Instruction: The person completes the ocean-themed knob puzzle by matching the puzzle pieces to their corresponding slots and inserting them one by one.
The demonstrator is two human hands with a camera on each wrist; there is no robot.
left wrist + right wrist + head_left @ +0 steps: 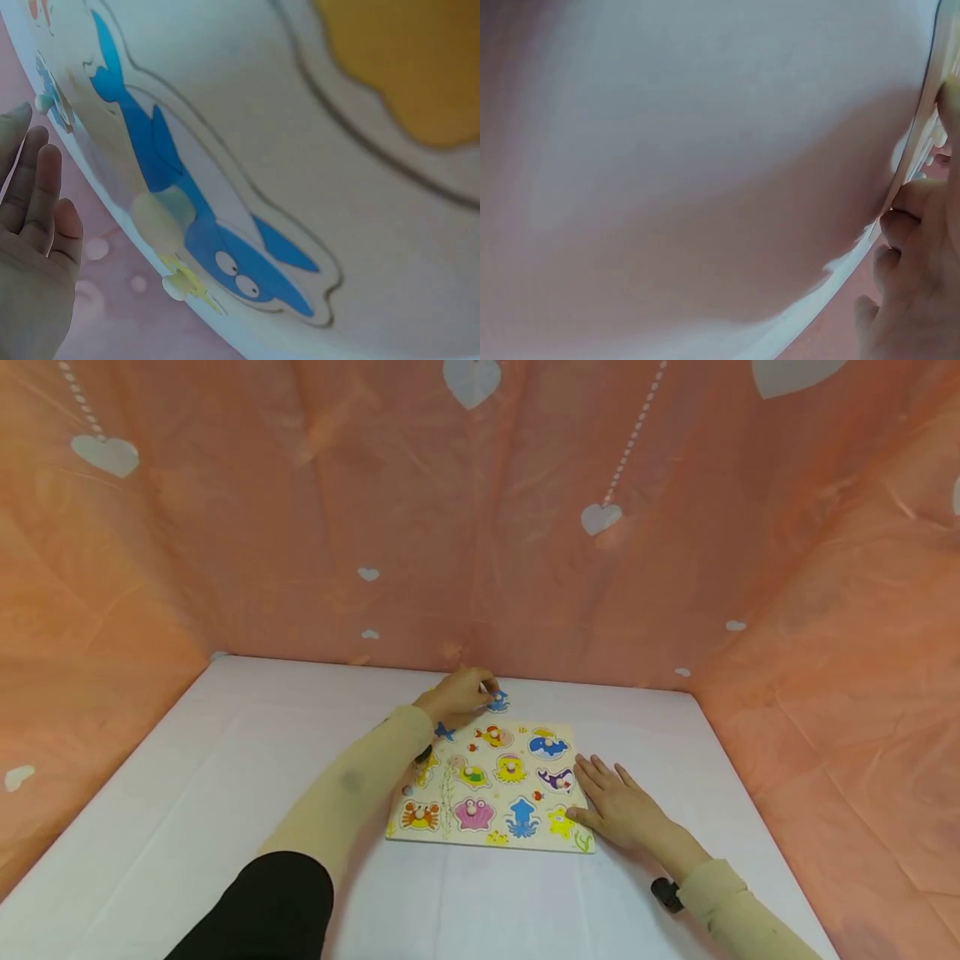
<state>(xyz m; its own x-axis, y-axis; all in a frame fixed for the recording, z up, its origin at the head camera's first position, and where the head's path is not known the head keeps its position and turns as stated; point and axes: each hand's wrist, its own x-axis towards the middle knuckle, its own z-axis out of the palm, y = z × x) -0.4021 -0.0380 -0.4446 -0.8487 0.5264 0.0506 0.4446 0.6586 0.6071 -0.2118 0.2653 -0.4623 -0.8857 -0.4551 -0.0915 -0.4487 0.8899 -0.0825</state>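
A wooden sea-animal puzzle board [457,837] lies on the white table. My left hand [459,692] reaches over its far left part and pinches a small blue puzzle piece [500,702] just past the far edge. In the left wrist view the fingertips are right at the white knob of the blue piece [52,90]; the other fingers hang loose. Near that hand sits a blue long-nosed fish piece [445,732]. My right hand [618,802] lies with spread fingers at the board's right edge, thumb by the yellow starfish [560,821].
On the board are several knobbed pieces, among them a crab [420,815], a pink shell [473,814] and a blue squid [522,817]. In the left wrist view a yellow piece [187,281] shows beyond the blue fish. An orange curtain [472,585] stands behind the table.
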